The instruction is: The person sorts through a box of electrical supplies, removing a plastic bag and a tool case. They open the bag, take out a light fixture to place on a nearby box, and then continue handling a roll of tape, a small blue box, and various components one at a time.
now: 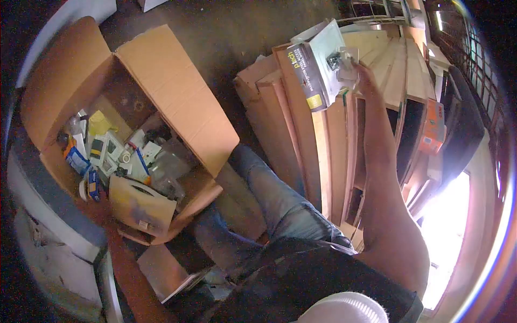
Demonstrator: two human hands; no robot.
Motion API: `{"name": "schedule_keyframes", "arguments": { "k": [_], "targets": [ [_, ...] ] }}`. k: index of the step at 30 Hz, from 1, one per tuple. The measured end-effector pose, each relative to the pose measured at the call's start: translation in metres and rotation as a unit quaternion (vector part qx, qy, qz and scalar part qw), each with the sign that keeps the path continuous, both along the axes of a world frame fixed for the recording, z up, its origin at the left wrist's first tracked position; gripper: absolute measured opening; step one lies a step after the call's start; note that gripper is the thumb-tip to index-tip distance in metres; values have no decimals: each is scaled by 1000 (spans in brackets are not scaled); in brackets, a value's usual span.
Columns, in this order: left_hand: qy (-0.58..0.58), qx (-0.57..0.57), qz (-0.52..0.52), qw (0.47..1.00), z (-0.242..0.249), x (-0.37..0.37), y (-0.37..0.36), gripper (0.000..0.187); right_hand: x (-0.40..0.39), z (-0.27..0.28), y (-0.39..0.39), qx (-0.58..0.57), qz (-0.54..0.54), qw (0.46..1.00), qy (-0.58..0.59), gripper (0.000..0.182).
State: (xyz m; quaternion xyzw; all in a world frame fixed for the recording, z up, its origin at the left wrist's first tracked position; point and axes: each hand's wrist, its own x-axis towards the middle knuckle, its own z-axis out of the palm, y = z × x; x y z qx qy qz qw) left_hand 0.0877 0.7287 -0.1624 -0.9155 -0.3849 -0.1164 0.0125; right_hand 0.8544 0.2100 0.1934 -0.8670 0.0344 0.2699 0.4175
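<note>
My right hand is closed on the edge of a clear plastic pack with small dark metal pieces beside it. The pack is against a white and grey panel door box marked "p.tech", on top of the stacked boards. My left hand is at the near left side of an open cardboard carton, just below a small blue box. Its fingers are dark and mostly hidden. Inside the carton lie several white fittings, clear plastic packaging and a bent cardboard piece.
Long boards and flat cartons stand in a row on the right. An orange box rests among them. My legs in jeans are between carton and boards. A white cap-like object shows at the bottom edge.
</note>
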Motion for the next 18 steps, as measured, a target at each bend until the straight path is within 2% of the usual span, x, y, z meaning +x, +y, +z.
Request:
{"name": "schedule_keyframes", "arguments": {
  "k": [1, 3, 5, 7, 9, 10, 11, 12, 13, 14, 15, 16, 17, 18],
  "targets": [
    [-23, -4, 8, 1000, -2, -1, 1, 68, 2, 0, -3, -16, -49, 998, -23, 51],
    [-48, -10, 14, 999, -1, 1, 0, 71, 13, -2, -23, -40, -36, 996, -65, 50],
    [-18, -37, 13, 999, 12, 6, -2, 72, 16, -1, -32, -67, -22, 992, -103, 49],
    [15, -76, 39, 996, 21, 7, -4, 73, 12, -1, -32, 26, 1, 990, -138, 55],
    [38, -105, 64, 992, 37, 16, -5, 73, 33, -7, -53, 14, -21, 986, -166, 51],
    [-7, -61, 27, 998, 50, 29, -8, 56, 42, -9, -61, 1, -44, 980, -195, 47],
    [-30, -40, 9, 999, 54, 32, -8, 48, 35, -3, -49, 1, -44, 980, -195, 47],
    [-51, -18, -10, 998, 57, 36, -8, 41, 29, 5, -36, -6, -95, 972, -217, 44],
    [-43, -20, -14, 999, 58, 34, -7, 41, 30, 7, -35, -15, -144, 960, -239, 42],
    [-38, -20, -17, 999, 58, 33, -6, 41, 35, 4, -37, -14, -144, 961, -237, 42],
    [-34, -20, -19, 999, 58, 32, -6, 41, 41, 4, -38, -22, -120, 963, -241, 42],
    [-17, -7, -1, 1000, 55, 30, -5, 42, 65, -4, -58, -43, -36, 963, -263, 43],
    [-9, -1, 7, 1000, 51, 29, -4, 43, 106, -15, -89, -103, 132, 931, -325, 43],
    [-1, 5, 15, 1000, 45, 28, -4, 43, 134, -21, -114, -163, 299, 849, -405, 44]
  ]
}}
